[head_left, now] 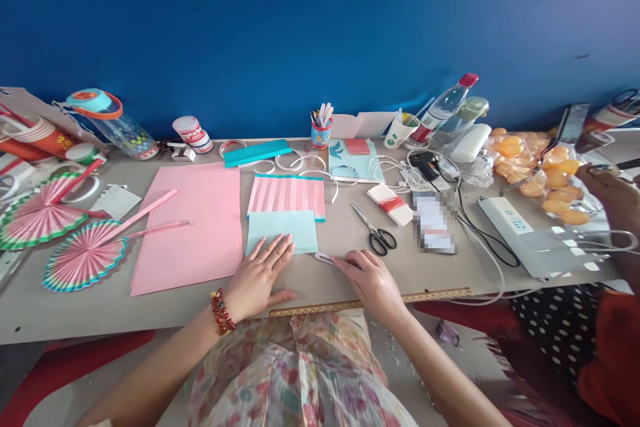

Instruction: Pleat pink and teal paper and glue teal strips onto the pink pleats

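My left hand [260,277] lies flat with its fingers spread, its fingertips on the lower part of a light blue paper sheet [285,223]. Between the fingers of my right hand [373,280] is a small pale cutter [325,257], its tip at the sheet's lower right corner. The blue sheet overlaps the bottom of a pink striped paper with blue edges [287,195]. Black-handled scissors [381,240] lie just beyond my right hand. Left of my left hand is a stack of large pink paper [200,240].
Two folded paper fans [86,257] lie at the left. Behind are a teal strip [257,153], a pen cup [321,133] and a glue gun [425,163]. A wooden ruler [310,309] runs along the table's front edge. Another person's hand [607,187] is at the right, near a power strip [507,220].
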Demonstrator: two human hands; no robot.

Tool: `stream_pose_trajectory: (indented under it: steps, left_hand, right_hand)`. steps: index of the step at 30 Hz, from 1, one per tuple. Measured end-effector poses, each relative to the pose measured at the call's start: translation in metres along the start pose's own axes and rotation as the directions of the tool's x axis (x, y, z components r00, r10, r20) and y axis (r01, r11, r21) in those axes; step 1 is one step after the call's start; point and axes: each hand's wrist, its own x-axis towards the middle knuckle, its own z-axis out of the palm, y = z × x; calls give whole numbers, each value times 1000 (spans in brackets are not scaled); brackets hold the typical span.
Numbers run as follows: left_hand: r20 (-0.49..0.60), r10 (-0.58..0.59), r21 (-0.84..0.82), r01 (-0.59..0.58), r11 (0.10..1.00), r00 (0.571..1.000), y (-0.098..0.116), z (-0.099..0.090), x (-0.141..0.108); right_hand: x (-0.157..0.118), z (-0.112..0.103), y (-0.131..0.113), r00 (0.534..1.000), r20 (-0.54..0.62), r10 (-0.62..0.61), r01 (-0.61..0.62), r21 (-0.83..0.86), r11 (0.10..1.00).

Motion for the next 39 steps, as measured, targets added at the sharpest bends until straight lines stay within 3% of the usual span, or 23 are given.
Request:
stream_pose_trajectory:
  steps: [21, 39]
  left_hand:
    - [20, -9, 7, 9, 1000, 1000, 0, 4, 0]
    - [-26, 1, -40, -2, 999, 1000, -1, 1, 1]
  right_hand:
    - [4, 6, -11, 999, 22, -34, 35, -17, 999]
    - [13, 17, -25, 998, 29, -60, 61, -38, 997]
